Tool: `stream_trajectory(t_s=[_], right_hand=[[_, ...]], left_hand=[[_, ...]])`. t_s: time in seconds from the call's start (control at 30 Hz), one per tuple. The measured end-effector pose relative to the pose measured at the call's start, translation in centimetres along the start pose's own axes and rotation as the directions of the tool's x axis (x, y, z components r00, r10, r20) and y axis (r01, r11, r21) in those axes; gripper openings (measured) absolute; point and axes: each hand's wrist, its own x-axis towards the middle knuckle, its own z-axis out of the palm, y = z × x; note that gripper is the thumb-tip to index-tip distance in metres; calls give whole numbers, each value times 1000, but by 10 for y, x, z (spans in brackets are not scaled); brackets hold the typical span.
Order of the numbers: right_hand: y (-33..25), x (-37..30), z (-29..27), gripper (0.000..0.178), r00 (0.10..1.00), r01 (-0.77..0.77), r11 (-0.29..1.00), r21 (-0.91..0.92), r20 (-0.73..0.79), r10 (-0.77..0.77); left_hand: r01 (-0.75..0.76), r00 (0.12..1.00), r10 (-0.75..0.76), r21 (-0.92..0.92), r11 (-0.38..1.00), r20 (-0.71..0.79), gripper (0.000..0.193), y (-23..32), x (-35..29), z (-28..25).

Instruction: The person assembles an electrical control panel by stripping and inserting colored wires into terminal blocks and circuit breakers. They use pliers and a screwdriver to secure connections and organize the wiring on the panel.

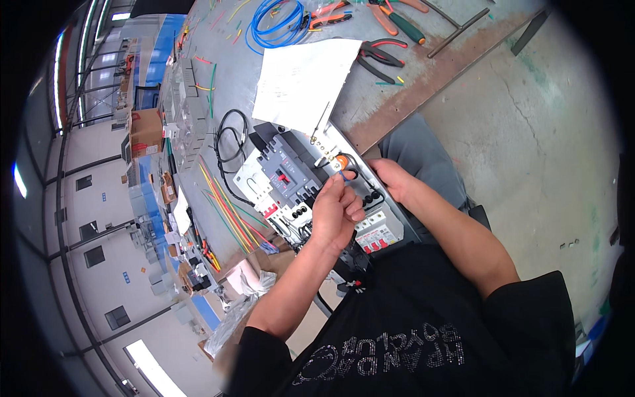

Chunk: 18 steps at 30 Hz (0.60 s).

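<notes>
An electrical panel (342,141) in a shallow metal box lies tilted at the table's edge in front of me. My left hand (336,208) is closed over it, thumb and forefinger pinched on a black wire (354,173) beside an orange round part (341,161). A bit of blue shows at those fingertips. My right hand (391,178) grips the box's right side wall; some of its fingers are hidden. A large dark grey breaker (283,171) with a red toggle sits left of my left hand. Small white breakers (378,233) with red levers sit nearest my body.
A white paper sheet (304,83) overlaps the panel's far end. Beyond it lie a blue wire coil (272,26), black-handled pliers (382,54) and other hand tools. Coloured wires (228,208) and a black cable loop (229,135) lie to the left. The table edge (423,89) runs along the right.
</notes>
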Motion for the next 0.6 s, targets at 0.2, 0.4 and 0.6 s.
stream_trajectory(t_s=[0.2,0.4,0.6], right_hand=[[-4,-14,10,30,1000,-9,1000,-2,-8,9],[-6,-17,12,33,999,7,999,-33,-48,-8],[-7,-17,9,34,1000,-19,999,-39,8,20]], left_hand=[[-65,998,65,5,998,1,29,-5,0,1],[-108,994,111,84,991,-25,29,-11,0,4],[-133,990,137,93,987,-29,29,-13,7,0]])
